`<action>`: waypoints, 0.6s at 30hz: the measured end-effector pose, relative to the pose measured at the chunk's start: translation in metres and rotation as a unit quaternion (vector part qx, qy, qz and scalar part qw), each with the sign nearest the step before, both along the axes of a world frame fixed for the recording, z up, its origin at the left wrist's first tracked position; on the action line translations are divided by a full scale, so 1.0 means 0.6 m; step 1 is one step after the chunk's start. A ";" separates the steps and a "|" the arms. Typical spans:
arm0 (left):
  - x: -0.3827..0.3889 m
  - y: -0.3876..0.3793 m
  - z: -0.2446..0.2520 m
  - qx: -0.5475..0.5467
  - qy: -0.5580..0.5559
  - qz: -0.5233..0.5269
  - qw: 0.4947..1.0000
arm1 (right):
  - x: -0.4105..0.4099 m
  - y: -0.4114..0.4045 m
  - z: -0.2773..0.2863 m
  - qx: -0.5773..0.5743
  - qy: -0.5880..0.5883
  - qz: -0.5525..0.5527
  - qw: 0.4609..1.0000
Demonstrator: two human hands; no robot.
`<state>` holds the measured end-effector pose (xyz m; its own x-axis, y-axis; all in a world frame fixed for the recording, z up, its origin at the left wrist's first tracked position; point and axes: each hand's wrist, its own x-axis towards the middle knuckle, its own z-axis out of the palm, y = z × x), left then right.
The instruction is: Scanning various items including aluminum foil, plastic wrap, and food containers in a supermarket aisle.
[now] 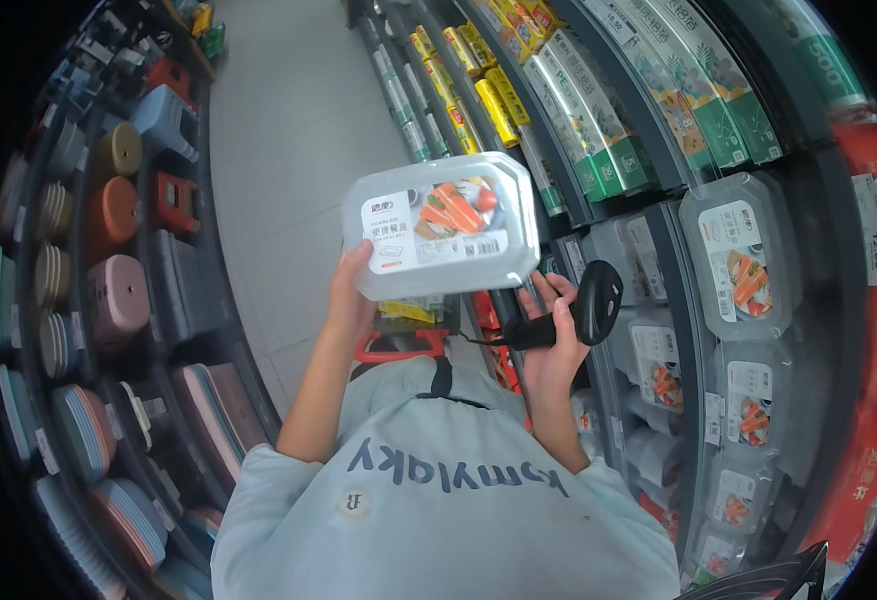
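Note:
My left hand (pixel 354 281) grips the left edge of a clear plastic food-container pack (pixel 438 281), its thumb on the lid. A printed label showing food covers much of the lid. The pack is held tilted toward me at about waist height. In my right hand (pixel 558 356) is a black handheld barcode scanner (pixel 599 304), its head turned to the right and the thumb across its handle. Some right fingertips are close under the pack's lower right corner; whether they touch it I cannot tell. A thin dark cord or strap trails left from the scanner's handle.
Shelves at the right hold similar container packs (pixel 742 255), green-and-white boxes (pixel 584 112) and yellow rolls (pixel 497 112). The left shelves carry plastic bowls (pixel 55 274) and a pink bin-like item (pixel 118 296). Between them runs a tiled floor (pixel 273 150), with a red-framed object (pixel 401 343) before me.

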<state>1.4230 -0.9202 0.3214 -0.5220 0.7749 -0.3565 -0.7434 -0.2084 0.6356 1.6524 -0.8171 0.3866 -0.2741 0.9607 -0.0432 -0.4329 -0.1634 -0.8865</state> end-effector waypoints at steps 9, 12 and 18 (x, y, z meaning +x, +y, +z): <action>-0.061 -0.058 -0.534 -0.438 0.149 0.034 0.886 | 0.025 -0.017 -0.012 0.001 -0.063 -0.053 0.997; -0.049 -0.141 -0.645 -0.443 0.038 0.026 0.895 | 0.025 -0.031 -0.002 -0.028 -0.067 -0.086 0.994; -0.009 -0.081 -0.702 -0.591 0.042 -0.057 0.804 | 0.007 -0.068 -0.023 -0.090 -0.127 -0.132 0.979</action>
